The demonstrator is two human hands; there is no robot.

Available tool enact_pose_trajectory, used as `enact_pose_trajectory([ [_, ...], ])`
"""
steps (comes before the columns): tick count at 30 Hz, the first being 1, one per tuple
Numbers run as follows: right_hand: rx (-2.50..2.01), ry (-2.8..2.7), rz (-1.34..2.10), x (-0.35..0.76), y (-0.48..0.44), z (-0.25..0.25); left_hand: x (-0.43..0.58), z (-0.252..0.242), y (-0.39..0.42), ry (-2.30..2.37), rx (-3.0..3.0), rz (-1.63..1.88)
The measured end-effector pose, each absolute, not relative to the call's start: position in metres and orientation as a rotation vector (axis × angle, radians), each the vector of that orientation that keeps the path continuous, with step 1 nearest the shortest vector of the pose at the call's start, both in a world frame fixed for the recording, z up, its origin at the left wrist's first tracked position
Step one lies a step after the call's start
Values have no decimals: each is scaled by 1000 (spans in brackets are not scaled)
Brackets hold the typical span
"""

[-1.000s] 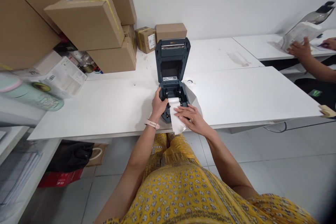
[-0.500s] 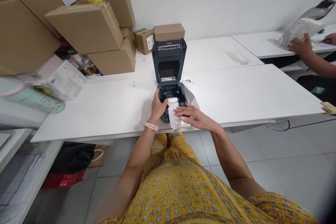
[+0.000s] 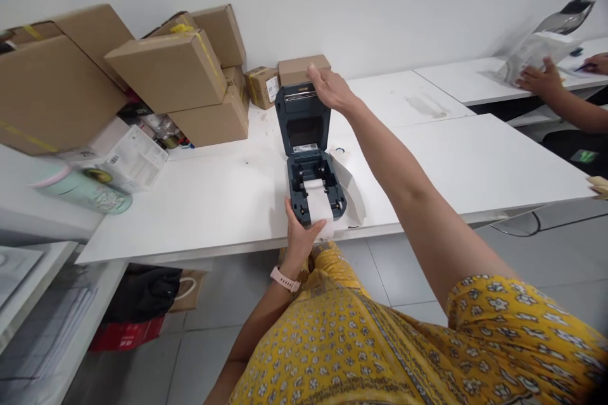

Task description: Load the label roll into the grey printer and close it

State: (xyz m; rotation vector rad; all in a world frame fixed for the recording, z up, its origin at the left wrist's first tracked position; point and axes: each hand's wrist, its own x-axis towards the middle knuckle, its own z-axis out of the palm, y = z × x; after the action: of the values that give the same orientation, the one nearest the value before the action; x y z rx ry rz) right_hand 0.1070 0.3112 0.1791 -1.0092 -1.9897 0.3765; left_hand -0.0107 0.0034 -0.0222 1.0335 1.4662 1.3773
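A dark blue-grey label printer (image 3: 292,177) stands on the table with its lid (image 3: 285,115) raised. Inside the base lies a small white label roll, and a white paper strip (image 3: 320,204) runs from it over the front edge. My left hand (image 3: 301,240) grips the printer's front left corner, its thumb pressing on the strip. At the lid's upper right edge is my right hand (image 3: 330,85), closed over the rim with the thumb up; its fingertips are hidden behind the lid.
Curled white backing paper (image 3: 350,193) lies right of the printer. Cardboard boxes (image 3: 209,120) are stacked at the back left, near a mint-green bottle (image 3: 90,190). Another person's hand (image 3: 541,79) touches a white package (image 3: 536,54) at the far right table.
My right hand has left the paper strip and moved up to the lid's edge. My left hand has slid toward the printer's front, onto the strip, which now lies flatter.
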Motion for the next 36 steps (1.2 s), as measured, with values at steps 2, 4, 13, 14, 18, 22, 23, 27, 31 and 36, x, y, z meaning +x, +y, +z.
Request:
enact_pose_trajectory([
  [2, -985, -1981, 406, 109, 298, 176, -9, -26, 3, 1469, 1017, 1390],
  [4, -916, -1952, 354, 119, 261, 164, -8, -30, 3, 1469, 1015, 1399],
  [13, -870, -1993, 32, 153, 73, 19, 0, -30, 5, 1366, 1019, 1492],
  [14, -883, -2008, 47, 153, 68, 7, 0, -29, 4, 1341, 1017, 1497],
  [18, -879, -1964, 82, 149, 66, -13, -3, -24, 0, 1311, 998, 1473],
  [22, -890, -1888, 141, 144, 66, -11, -9, -11, 8, 1323, 902, 1508],
  [23, -891, -1875, 152, 143, 65, -10, -10, -7, 12, 1339, 883, 1529],
  [27, -860, -1824, 157, 140, 64, -12, -14, 0, 27, 1417, 914, 1533],
  [31, -876, -1775, 207, 137, 64, -18, -16, -2, 32, 1457, 1012, 1495],
  [36, -947, -1801, 316, 141, 65, -17, -20, -6, 35, 1464, 1078, 1492],
])
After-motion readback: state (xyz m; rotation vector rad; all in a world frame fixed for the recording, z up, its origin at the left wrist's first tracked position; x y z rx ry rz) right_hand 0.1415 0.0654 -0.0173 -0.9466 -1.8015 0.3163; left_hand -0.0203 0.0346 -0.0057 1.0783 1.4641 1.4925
